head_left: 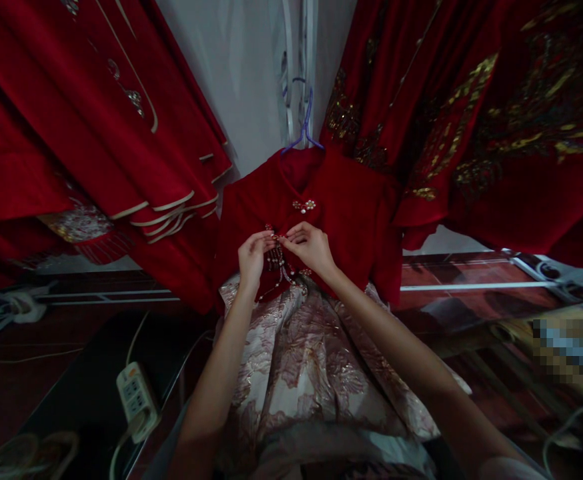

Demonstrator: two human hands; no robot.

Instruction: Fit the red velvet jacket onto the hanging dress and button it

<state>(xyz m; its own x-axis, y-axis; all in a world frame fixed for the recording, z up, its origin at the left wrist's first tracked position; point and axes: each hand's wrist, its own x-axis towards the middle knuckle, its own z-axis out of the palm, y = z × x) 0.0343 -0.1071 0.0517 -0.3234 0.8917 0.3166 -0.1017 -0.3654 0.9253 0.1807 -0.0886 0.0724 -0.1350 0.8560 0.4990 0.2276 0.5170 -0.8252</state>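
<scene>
A short red jacket hangs on a purple hanger in front of me. My left hand and my right hand meet at its chest, each with fingertips pinched on a beaded ornament. Strands of pearly beads dangle from that ornament below my fingers. Higher up, a flower-shaped beaded clasp sits near the collar. Below the jacket spreads a pale pink and silver brocade skirt. The exact part between my fingertips is too small to make out.
Red garments with pale piping hang at the left, and red ones with gold sequins at the right. A white power strip lies on a dark surface at lower left. A white rail runs low behind.
</scene>
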